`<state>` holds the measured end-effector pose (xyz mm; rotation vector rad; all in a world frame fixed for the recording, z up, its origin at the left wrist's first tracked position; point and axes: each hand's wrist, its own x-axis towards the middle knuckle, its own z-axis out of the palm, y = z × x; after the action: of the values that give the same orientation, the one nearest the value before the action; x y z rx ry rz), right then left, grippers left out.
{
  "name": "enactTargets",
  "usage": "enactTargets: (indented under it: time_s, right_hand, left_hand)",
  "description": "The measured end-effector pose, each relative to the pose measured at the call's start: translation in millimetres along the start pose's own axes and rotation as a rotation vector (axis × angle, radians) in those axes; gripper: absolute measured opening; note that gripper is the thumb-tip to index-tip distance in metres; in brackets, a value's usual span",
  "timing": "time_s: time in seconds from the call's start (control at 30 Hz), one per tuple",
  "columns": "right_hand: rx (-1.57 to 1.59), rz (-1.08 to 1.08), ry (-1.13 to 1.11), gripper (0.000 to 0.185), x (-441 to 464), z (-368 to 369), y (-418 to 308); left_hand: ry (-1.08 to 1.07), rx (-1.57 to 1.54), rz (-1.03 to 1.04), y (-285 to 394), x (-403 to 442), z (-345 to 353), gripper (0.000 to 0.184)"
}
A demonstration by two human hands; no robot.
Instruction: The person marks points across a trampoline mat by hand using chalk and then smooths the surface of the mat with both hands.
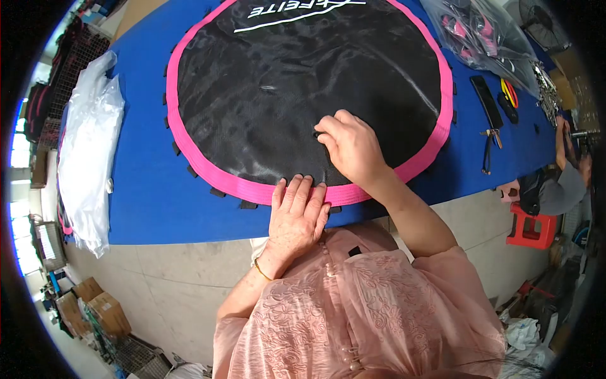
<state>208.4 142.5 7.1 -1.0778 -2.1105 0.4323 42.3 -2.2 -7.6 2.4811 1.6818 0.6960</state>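
A round black trampoline mat [252, 120] with a wide pink border [442, 120], small black tabs along its edge and white lettering at the far side lies on the table. My left hand [297, 208] rests flat on the near part of the border, fingers stretched onto the black cloth. Above the mat, a little further in and to the right, my right hand [350, 148] is closed in a pinch. A small dark bit shows at its fingertips; what it is I cannot make out.
Blue cloth covers the table [142, 126]. At its left lies a stack in clear plastic [91, 145]. On the right are a plastic bag with pink items [473, 38], a black phone-like object [486, 101] and scissors [510, 95]. Another person [562, 189] is beyond, near a red stool [530, 227].
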Motion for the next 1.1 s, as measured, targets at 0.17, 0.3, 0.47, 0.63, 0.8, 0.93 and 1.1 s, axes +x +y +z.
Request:
enactTargets:
  time_s: [0.17, 0.3, 0.47, 0.63, 0.8, 0.93, 1.1]
  right_hand:
    - [0.018, 0.007, -0.064, 0.009, -14, -9, -10]
    - [0.075, 0.002, -0.087, 0.008, -28, -11, -18]
    - [0.037, 0.015, -0.033, 0.008, -18, -9, -10]
    - [0.077, 0.004, -0.147, 0.008, -37, -17, -21]
    - [0.051, -0.014, -0.164, 0.008, -39, -18, -26]
    - [0.008, 0.024, -0.023, 0.007, -27, -7, -14]
    - [0.012, 0.025, -0.095, 0.008, -37, -19, -20]
  left_hand:
    - [0.01, -0.004, -0.006, 0, 0, 0, 0.044]
    - [0.006, -0.007, -0.006, 0, 1, 0, 0.044]
    - [-0.008, 0.007, 0.001, 0, 0, 0, 0.044]
    - [0.009, 0.01, -0.008, 0, 0, 2, 0.044]
    - [0.006, 0.02, 0.001, 0, 0, 1, 0.043]
    - [0.004, 0.02, 0.0, 1, 0, 0, 0.043]
    - [0.0, 0.027, -0.008, 1, 0, 1, 0.043]
